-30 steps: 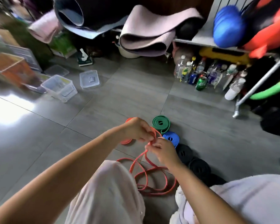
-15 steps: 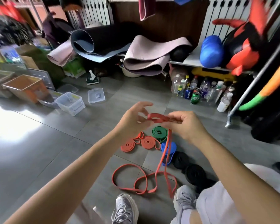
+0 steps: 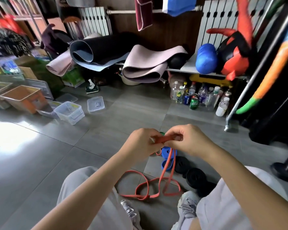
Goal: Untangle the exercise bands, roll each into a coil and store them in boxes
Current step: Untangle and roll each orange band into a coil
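Fingers (image 3: 177, 132) of my left hand (image 3: 140, 143) and right hand (image 3: 188, 140) pinch the folded end of the orange band (image 3: 169, 138) between them; its slack hangs below, looped on the floor. Rolling now could trap a twist, I reckon, or drag the blue coil (image 3: 166, 152) underneath.

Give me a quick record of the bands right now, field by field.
Left hand: pinches the orange band
Right hand: pinches the same band, close beside the left
Orange band: short stretch between hands, rest hangs to loose loops on the floor
Nearby floor: blue band, black coils
Clear box: lidless, on the floor to the left
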